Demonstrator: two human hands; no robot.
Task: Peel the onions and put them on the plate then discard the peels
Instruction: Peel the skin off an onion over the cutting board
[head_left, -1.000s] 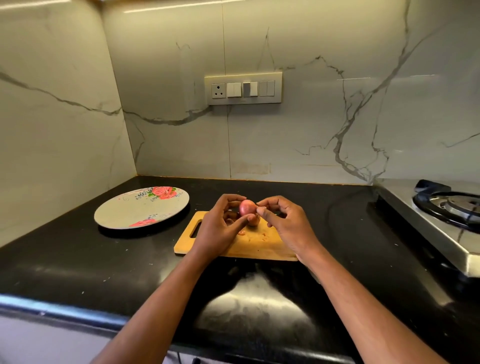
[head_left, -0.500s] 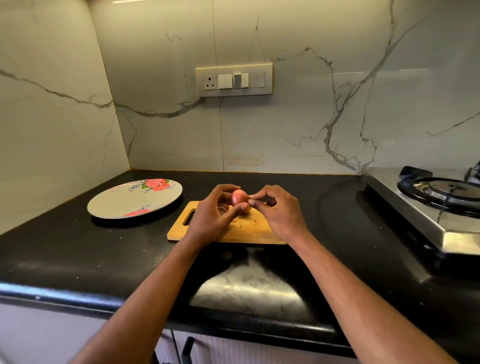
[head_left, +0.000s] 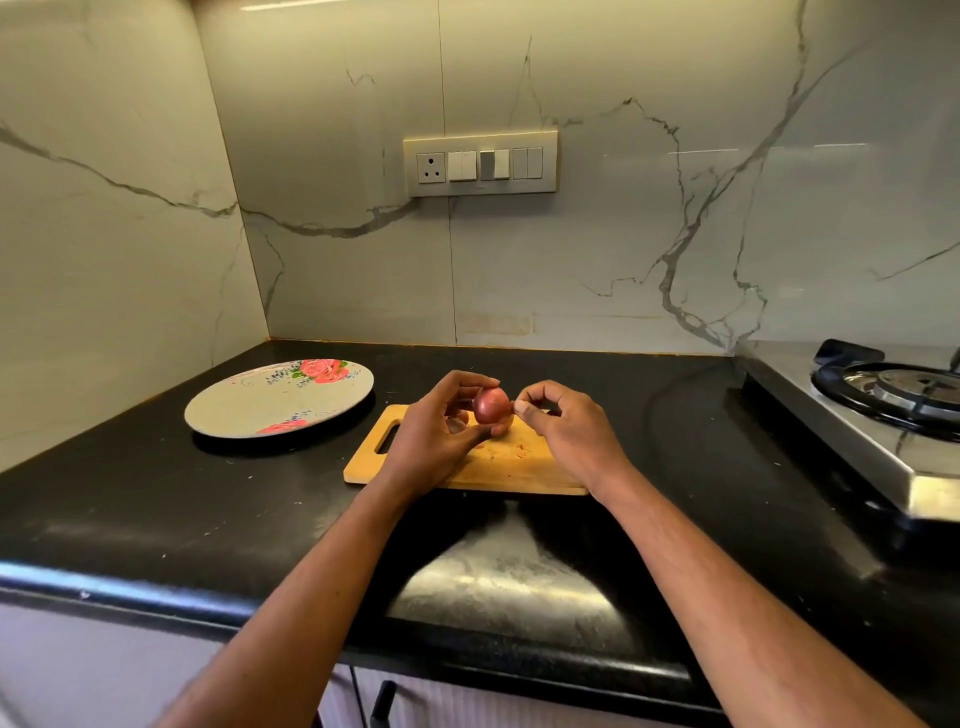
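A small red onion is held above the wooden cutting board. My left hand grips it between thumb and fingers. My right hand is just right of the onion, its thumb and forefinger pinching at the onion's skin on the right side. A round plate with red rose patterns lies on the black counter to the left of the board, with nothing on it. Small bits of peel lie on the board under my hands.
A steel gas stove stands on the counter at the right. A switch panel is on the marble wall behind. The black counter's front edge runs below my forearms, with cabinet handles beneath it.
My right hand's pinching fingers have drawn slightly right from the onion's side. The camera has shifted a little; the onion stays held above the board.
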